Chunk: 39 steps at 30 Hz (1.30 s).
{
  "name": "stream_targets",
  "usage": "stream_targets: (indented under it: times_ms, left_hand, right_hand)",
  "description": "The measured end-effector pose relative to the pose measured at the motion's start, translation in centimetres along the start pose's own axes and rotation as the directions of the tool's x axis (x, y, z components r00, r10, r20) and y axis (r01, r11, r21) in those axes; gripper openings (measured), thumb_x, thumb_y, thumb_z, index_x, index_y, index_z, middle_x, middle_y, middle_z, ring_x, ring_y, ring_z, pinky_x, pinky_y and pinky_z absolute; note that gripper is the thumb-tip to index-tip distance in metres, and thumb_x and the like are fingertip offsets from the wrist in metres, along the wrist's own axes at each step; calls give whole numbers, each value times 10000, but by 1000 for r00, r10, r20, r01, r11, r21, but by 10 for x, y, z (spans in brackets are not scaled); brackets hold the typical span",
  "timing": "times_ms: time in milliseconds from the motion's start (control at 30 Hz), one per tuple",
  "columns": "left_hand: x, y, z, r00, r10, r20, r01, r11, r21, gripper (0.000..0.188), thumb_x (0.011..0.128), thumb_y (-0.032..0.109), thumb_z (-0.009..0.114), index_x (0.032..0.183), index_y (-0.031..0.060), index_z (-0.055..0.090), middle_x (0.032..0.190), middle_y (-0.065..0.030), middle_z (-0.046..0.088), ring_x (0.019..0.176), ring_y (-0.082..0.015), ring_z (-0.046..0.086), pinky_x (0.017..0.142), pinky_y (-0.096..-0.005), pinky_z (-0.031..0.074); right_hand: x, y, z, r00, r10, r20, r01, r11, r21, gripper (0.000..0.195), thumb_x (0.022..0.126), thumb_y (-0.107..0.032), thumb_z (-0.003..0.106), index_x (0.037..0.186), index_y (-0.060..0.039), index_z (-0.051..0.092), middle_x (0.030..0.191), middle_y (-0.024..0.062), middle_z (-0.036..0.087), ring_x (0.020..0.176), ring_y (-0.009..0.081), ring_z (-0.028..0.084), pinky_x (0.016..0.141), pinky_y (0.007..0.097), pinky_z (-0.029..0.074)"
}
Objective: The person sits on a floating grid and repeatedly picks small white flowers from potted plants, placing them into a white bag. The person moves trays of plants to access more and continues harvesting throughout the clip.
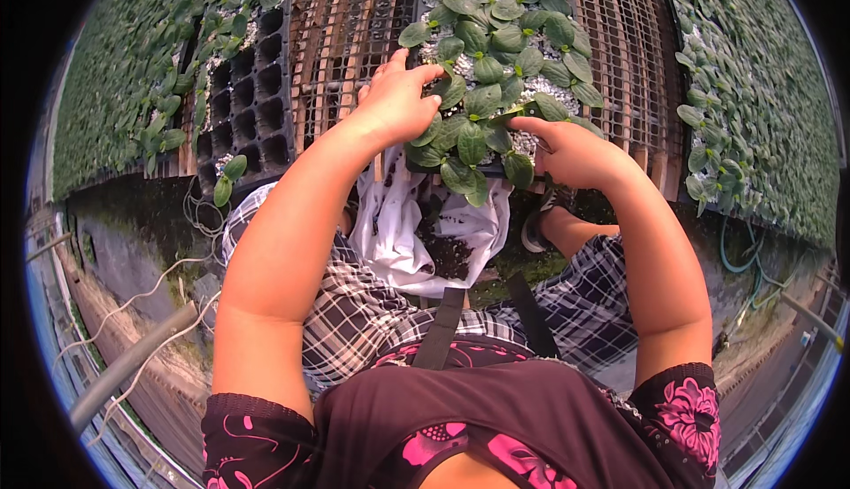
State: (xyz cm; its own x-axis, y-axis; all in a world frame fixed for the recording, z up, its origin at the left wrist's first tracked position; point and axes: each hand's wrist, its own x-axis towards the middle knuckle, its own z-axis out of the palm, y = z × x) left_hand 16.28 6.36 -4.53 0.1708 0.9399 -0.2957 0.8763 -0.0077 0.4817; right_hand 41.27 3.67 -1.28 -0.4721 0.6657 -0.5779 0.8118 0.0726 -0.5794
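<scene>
In front of me lies a black seedling tray of leafy green seedlings (484, 99) with broad oval leaves, set in white granules (564, 96). My left hand (400, 100) is over the tray's left edge, fingers spread. Its thumb and index finger are beside a leaf (452, 91), and no grip on it shows. At the tray's near right corner is my right hand (576, 153), index finger stretched to the underside of a leaf. Its other fingers are curled, and whether they hold anything is hidden.
A partly filled black cell tray (246, 100) stands to the left, one loose seedling (230, 177) at its near end. Slatted mesh benches (624, 57) flank my tray. Dense seedlings (764, 90) cover the right side. A white plastic bag (398, 236) with dark soil hangs between my knees.
</scene>
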Motion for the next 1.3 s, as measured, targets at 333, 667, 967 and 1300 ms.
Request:
stream_targets:
  times_ms: [333, 667, 967, 1300]
  left_hand:
    - [4, -18, 7, 862, -400, 313, 502, 578, -644, 455, 932, 215, 427, 1359, 153, 283, 1168, -56, 490, 873, -152, 532, 752, -388, 479]
    - [9, -34, 10, 908, -296, 296, 399, 401, -824, 185, 904, 280, 555, 1004, 126, 538, 765, 46, 564, 593, -53, 508, 497, -203, 401]
    - [11, -24, 16, 908, -289, 302, 413, 506, -757, 144, 920, 267, 513, 929, 123, 507, 739, 39, 547, 544, -61, 488, 431, -226, 382]
    - [11, 60, 83, 827, -137, 545, 561, 145, -815, 287, 863, 23, 411, 1131, 113, 461, 1085, -28, 535, 935, -188, 546, 813, -377, 462]
  right_hand:
    - [-21, 53, -57, 904, 396, -165, -340, 896, 286, 341, 776, 4, 404, 1086, -28, 544, 764, 46, 587, 589, 108, 510, 532, 257, 439]
    - [-17, 111, -10, 905, 386, 178, -405, 659, 633, 142, 787, -14, 535, 924, -41, 567, 817, 73, 647, 420, 98, 469, 409, 249, 393]
    - [-28, 93, -13, 941, 334, 57, -259, 601, 756, 207, 727, -44, 668, 906, -41, 565, 640, -14, 512, 503, 74, 440, 459, 246, 350]
    - [-37, 167, -59, 426, 516, -743, -499, 819, 283, 367, 718, -86, 588, 1085, -66, 594, 896, 106, 646, 830, 236, 625, 759, 343, 477]
